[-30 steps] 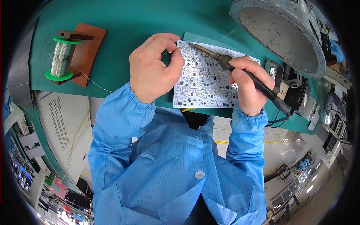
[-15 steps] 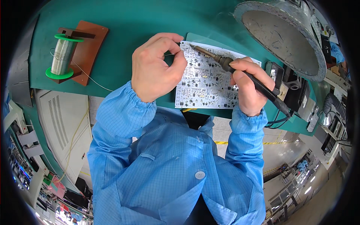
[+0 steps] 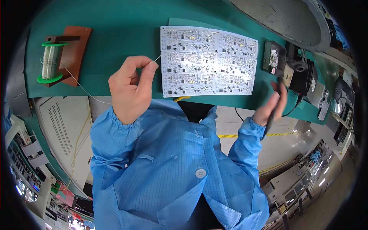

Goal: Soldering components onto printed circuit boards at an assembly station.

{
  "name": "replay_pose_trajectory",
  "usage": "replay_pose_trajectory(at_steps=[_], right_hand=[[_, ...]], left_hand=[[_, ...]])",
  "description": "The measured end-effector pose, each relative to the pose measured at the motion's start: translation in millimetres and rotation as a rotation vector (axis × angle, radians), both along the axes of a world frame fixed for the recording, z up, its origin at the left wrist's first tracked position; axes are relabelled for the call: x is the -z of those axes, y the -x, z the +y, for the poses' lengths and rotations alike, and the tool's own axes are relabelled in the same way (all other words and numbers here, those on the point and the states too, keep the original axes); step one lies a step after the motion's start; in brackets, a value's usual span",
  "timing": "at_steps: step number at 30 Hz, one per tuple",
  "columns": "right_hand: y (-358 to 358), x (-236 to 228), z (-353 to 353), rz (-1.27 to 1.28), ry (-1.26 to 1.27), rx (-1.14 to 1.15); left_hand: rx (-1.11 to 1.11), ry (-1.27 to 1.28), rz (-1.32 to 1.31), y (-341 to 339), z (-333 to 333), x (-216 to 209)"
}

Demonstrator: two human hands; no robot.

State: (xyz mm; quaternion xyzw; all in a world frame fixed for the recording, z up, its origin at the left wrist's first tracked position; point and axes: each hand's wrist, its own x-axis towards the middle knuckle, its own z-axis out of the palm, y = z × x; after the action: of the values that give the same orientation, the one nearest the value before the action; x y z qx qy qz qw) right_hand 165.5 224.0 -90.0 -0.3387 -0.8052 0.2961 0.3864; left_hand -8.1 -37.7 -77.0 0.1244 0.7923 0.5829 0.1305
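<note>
A white circuit board panel (image 3: pixel 189 57), crowded with small parts, lies flat on the green mat. To its left my left hand (image 3: pixel 132 88) pinches thin solder wire (image 3: pixel 157 58) between thumb and forefinger; the wire's end pokes out near the board's left edge. My right hand (image 3: pixel 274 103), blurred by motion, grips a soldering iron (image 3: pixel 270 124) off the board's right side. The iron's front end points up towards a small dark tray (image 3: pixel 266 57) and is too smeared to make out fully.
At the left a green-flanged solder spool (image 3: pixel 51 63) sits on a brown stand (image 3: pixel 75 53), its wire trailing towards my left sleeve. A black box (image 3: pixel 303 82) with a cable stands at the right. A large grey hood (image 3: pixel 283 23) overhangs the back right.
My right hand has carried the soldering iron off the board to the right, towards the tray. My left hand has drawn back from the board's upper left corner. The view has shifted slightly.
</note>
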Motion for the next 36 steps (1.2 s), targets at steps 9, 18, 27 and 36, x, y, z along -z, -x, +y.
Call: replay_pose_trajectory(at_steps=[9,18,27,36], right_hand=[[-3,11,-31,0.025,0.104,-0.315],[0,15,-46,0.053,0.044,-0.364],[-11,7,-35,0.171,0.035,-0.382],[-7,9,-29,0.207,0.076,-0.364]], left_hand=[[0.015,-0.003,-0.024,-23,5,0],[-0.116,0.029,0.202,-10,0,2],[0.375,0.003,0.376,-41,44,-8],[0.381,0.043,0.415,-38,53,-9]])
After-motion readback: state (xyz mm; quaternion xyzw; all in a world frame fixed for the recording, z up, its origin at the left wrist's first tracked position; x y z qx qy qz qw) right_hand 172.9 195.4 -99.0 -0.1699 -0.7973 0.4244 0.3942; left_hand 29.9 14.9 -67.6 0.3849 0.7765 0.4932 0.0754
